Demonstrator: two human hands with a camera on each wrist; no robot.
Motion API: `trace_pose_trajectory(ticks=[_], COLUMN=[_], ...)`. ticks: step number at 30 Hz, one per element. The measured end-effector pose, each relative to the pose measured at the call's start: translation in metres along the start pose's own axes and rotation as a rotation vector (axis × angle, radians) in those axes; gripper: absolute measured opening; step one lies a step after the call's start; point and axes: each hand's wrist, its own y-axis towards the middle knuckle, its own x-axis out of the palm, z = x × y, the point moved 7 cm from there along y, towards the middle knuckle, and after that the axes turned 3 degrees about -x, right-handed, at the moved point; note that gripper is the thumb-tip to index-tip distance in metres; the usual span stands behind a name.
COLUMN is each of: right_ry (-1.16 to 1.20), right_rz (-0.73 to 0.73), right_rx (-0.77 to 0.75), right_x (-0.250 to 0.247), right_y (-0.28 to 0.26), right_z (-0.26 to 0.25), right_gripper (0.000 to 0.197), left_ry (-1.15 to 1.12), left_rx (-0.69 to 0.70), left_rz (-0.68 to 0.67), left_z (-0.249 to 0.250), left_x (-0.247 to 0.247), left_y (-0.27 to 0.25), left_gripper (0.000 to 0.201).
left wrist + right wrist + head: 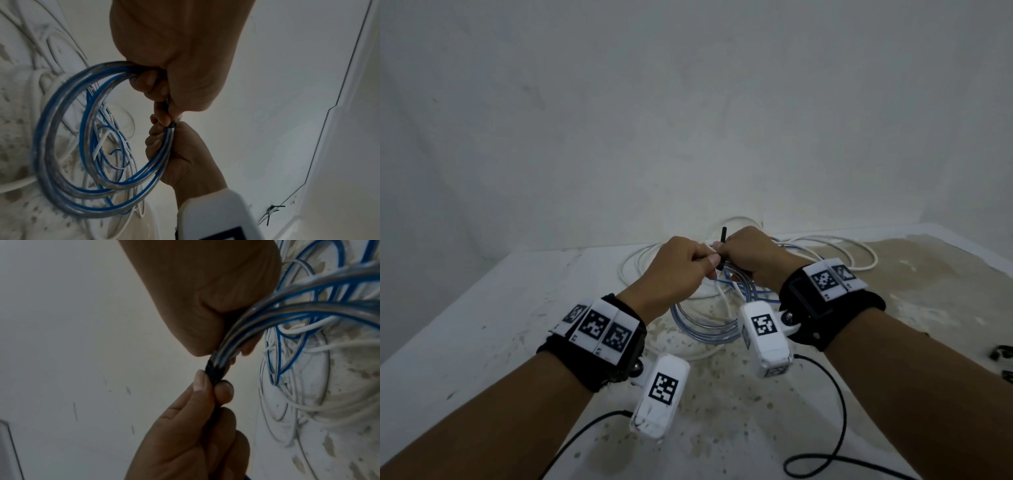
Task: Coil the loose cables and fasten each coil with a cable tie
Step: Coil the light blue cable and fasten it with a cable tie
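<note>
Both hands raised over the table (482,308), left hand (681,265) pinching the black tie (723,240), right hand (751,253) gripping the blue coil (705,329); probably loose turns springing free if either pinch slackens before cinching.

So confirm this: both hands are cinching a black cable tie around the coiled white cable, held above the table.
Wrong cable. The black cable tie wraps the blue-and-clear coil, held by the left hand and right hand. The white cable lies loose on the table. Both wrist views show it.
</note>
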Motion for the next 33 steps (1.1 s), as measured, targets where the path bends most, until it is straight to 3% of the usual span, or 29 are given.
trace_pose_trajectory(ticks=[2,5,10,22,33], right_ry=[-0.031,0.12,0.208,0.15,0.025], right_rz=[0.017,-0.019,-0.113,0.036,0.133], right_rx=[-0.041,-0.079,-0.187,-0.363,-0.323], right_x=[0.002,0.005,0.005,-0.005,0.004], right_y=[0.002,-0.002,-0.011,-0.019,-0.004], right_z=[0.0,-0.005,-0.019,-0.029,-0.015], right_gripper=[0.031,0.032,0.031,0.026,0.027], left_ry=[-0.018,-0.076,-0.213,-0.435,-0.184], left_rx=[-0.003,-0.041,-0.109,-0.254,-0.204], left_rz=[0.02,0.043,0.001,-0.105,-0.087], left_z=[-0.005,-0.008,-0.009,-0.015,-0.018], left_x=[-0.001,-0.006,-0.012,-0.005,-0.004], left_y=[0.001,-0.001,0.001,0.002,0.001], left_gripper=[0.033,0.031,0.028,0.018,0.027])
